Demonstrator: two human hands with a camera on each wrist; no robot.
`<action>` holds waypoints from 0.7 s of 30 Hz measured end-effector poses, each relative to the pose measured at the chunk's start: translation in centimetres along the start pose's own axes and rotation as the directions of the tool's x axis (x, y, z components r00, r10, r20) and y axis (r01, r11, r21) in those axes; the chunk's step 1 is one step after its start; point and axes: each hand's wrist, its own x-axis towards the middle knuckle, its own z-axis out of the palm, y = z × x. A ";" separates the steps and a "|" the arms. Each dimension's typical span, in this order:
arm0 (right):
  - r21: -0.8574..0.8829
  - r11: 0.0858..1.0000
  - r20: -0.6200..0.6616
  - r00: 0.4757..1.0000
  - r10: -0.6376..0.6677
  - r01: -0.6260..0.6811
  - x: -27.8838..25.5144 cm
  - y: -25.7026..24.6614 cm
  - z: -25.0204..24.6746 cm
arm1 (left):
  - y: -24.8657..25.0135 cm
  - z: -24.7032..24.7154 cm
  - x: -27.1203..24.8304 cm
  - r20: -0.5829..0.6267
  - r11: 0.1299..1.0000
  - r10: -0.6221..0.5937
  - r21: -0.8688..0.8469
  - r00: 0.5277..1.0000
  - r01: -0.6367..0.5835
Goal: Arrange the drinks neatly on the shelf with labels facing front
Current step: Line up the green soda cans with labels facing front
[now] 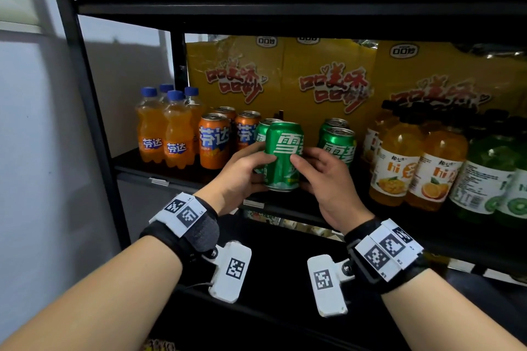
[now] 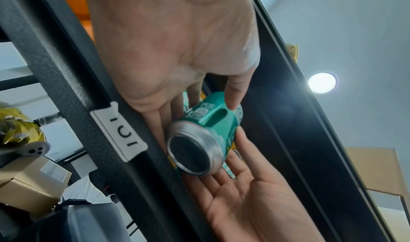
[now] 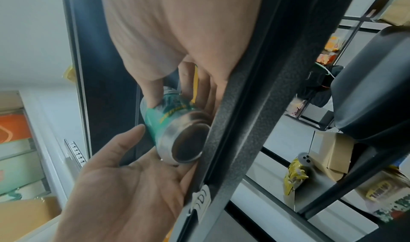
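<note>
- Shelving unit (image 1: 199, 177) of black metal against a pale wall (image 1: 42, 122), yellow cartons (image 1: 233, 65) along its back.
- Sprite can (image 1: 282, 157) tilted at the shelf's front edge, between other green cans (image 1: 336, 139).
- Left hand (image 1: 242, 177) and right hand (image 1: 328, 179) curl around that can.

Held can (image 1: 282, 155) sits at the shelf (image 1: 182, 177) front edge, left hand (image 1: 242, 177) on its left, right hand (image 1: 325, 179) on its right. Another can (image 1: 263, 129) stands just behind. Left: cans (image 1: 214, 141), then bottles (image 1: 162, 134). Right: two cans (image 1: 336, 144), then bottles (image 1: 410, 162). Boxes (image 1: 322, 80) stand behind.
</note>
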 end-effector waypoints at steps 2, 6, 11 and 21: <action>-0.025 0.999 0.010 1.000 -0.022 0.022 0.0 0.2 0.0 | -0.2 -0.1 0.0 -0.013 1.000 0.004 -0.011 1.000 -0.004; -0.023 0.999 0.072 0.997 -0.042 0.044 -0.3 0.2 0.0 | -0.8 0.2 -0.3 -0.065 0.996 0.085 0.028 0.994 -0.084; 0.016 0.999 0.017 0.999 -0.052 0.051 0.0 0.6 -0.2 | -0.4 0.3 -0.1 -0.069 0.996 0.091 0.021 0.993 -0.089; 0.052 0.998 0.036 0.999 -0.033 0.031 0.1 0.4 -0.2 | -0.3 -0.1 0.0 -0.026 0.993 0.104 0.053 0.994 -0.103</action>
